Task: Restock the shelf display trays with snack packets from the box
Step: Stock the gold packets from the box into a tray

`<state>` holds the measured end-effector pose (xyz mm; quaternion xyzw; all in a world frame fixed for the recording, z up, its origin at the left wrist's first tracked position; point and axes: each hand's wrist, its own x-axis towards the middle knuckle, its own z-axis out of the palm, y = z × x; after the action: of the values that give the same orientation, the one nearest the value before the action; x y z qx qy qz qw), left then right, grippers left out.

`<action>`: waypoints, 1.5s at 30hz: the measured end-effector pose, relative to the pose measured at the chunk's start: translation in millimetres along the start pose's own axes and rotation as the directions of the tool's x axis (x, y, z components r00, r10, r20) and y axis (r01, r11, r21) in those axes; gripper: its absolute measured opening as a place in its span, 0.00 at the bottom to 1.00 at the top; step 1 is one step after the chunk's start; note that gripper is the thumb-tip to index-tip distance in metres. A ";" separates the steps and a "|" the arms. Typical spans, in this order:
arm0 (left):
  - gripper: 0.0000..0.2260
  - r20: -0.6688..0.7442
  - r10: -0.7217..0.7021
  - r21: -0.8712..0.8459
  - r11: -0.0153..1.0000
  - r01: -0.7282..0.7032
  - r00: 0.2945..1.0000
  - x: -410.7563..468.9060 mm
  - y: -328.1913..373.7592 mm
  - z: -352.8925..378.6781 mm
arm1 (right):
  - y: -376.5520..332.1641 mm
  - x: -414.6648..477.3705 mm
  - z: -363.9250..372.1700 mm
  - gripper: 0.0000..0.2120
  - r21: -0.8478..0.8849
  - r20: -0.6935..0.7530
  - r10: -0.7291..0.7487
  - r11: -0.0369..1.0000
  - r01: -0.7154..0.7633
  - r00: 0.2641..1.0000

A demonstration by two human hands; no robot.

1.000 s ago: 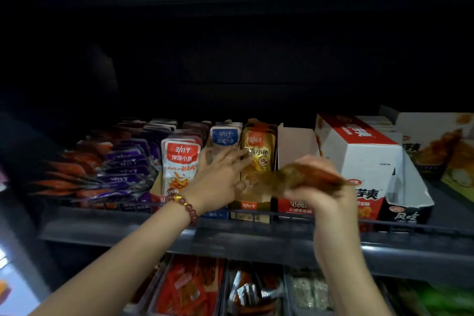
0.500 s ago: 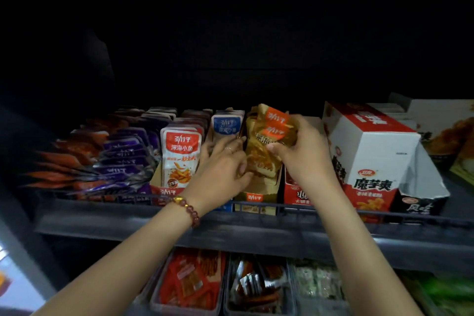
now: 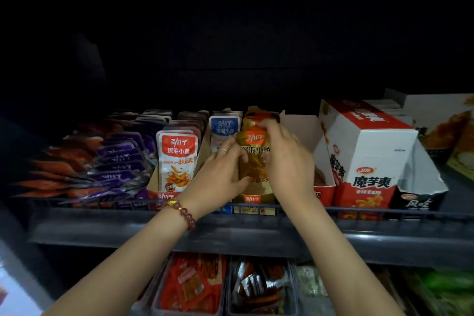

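Along the dim shelf (image 3: 256, 231) by its front edge, the yellow packet (image 3: 254, 154), aloft a second ago, now stands in its tray (image 3: 252, 199), left hand (image 3: 220, 174) and right hand (image 3: 288, 164) both gripping it, so this load seems nearly placed.

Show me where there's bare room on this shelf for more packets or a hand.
Free: the cardboard tray between the yellow packets and the white and red box looks mostly bare. Crowded: the purple packets at left overlap, and the left hand and right hand both grip the yellow packets.
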<state>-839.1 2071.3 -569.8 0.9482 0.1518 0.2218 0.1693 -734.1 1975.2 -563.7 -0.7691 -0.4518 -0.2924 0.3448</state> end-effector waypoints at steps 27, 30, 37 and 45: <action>0.24 0.194 -0.017 0.028 1.000 0.012 0.981 2.7 -9.8 -0.6 | -4.3 -14.3 17.2 0.06 -0.202 -0.082 0.126 0.969 -0.140 0.989; 0.23 0.172 -0.013 0.043 0.999 0.006 0.985 1.6 -6.6 -1.7 | -3.8 -16.8 18.4 0.06 -0.212 -0.063 0.135 0.966 -0.146 0.989; 0.20 0.053 -0.002 0.042 0.999 -0.001 0.999 2.1 -8.1 -1.4 | -3.6 -23.1 9.1 0.03 -0.115 -0.049 0.104 0.987 -0.109 0.993; 0.14 -0.078 0.065 0.125 0.991 -0.055 0.995 -5.7 -6.9 -9.5 | 3.3 -41.9 -14.8 0.04 0.107 -0.045 0.032 0.994 -0.027 0.998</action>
<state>-850.0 2077.9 -566.5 0.9511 0.1434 0.2556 0.0978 -750.7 1941.6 -587.7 -0.7491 -0.4474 -0.2805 0.4001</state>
